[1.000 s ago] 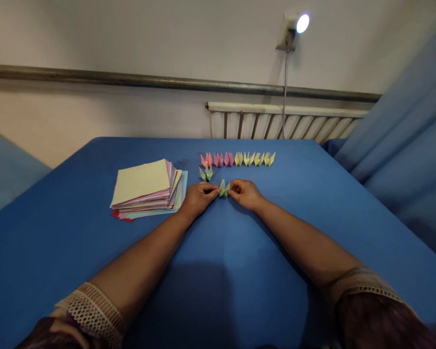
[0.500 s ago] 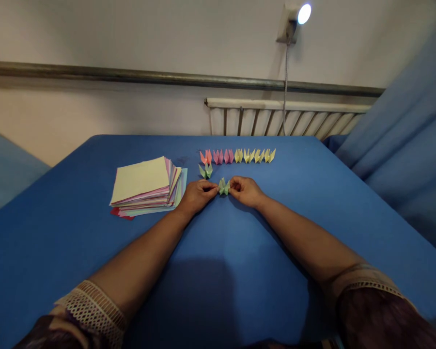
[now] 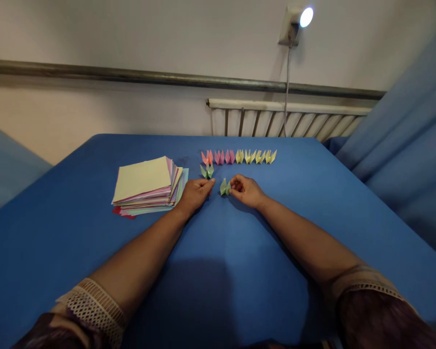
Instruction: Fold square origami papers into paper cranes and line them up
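Observation:
Between thumb and fingertips, my right hand (image 3: 247,190) pinches the right side of a small light-green folded paper crane (image 3: 224,187). My left hand (image 3: 197,194) is closed just left of that crane and apart from it, its thumb and forefinger pressed together with nothing showing in them. Behind my left fingertips stands another green paper crane (image 3: 207,171). Farther back runs a row of folded cranes: a coral one (image 3: 207,157) at the left, then two pink ones (image 3: 225,157), then several pale-yellow ones (image 3: 255,156).
A thick stack of coloured paper squares (image 3: 143,182), pale yellow on top, lies left of my left hand. The blue-covered table (image 3: 276,291) reaches back toward a radiator (image 3: 290,106) and a wall pipe (image 3: 148,75). A blue curtain (image 3: 403,126) hangs at the right.
My left fingers have let go of the green crane's left side and drawn slightly left. My right hand still holds the crane, which has turned a little.

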Demonstrator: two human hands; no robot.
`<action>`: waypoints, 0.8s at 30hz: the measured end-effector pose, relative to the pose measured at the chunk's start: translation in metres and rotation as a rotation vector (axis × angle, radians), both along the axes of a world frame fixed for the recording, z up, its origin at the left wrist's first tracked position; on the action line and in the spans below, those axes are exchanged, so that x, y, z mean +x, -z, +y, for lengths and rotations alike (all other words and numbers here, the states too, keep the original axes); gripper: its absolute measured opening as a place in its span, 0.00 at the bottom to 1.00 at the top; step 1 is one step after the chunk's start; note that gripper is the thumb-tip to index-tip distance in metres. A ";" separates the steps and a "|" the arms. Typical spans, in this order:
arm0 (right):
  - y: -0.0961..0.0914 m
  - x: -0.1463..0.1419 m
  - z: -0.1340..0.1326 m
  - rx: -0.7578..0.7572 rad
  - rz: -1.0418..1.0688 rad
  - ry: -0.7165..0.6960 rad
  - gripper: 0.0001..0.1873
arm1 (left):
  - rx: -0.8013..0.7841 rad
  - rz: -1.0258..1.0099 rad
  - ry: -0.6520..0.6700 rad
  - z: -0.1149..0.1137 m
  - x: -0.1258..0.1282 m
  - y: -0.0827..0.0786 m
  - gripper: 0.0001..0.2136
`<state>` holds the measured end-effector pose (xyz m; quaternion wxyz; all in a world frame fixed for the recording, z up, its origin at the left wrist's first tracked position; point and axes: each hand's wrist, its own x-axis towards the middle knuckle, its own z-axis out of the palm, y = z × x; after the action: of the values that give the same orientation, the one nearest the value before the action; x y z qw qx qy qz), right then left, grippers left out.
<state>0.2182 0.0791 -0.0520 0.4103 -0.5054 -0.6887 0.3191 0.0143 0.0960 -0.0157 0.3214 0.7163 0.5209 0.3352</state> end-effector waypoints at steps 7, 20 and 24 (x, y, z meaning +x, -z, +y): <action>0.010 -0.003 0.005 0.007 0.020 0.053 0.05 | -0.019 0.054 0.109 0.000 0.002 0.004 0.23; 0.004 -0.012 0.085 0.037 -0.152 0.154 0.02 | 0.088 0.320 0.307 -0.013 0.004 0.003 0.25; 0.007 -0.010 0.083 0.053 -0.195 0.134 0.02 | 0.078 0.344 0.299 -0.013 0.005 0.005 0.25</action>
<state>0.2077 0.1622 -0.0594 0.3750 -0.5679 -0.6983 0.2219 0.0189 0.0826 -0.0207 0.2461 0.8440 0.4426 0.1767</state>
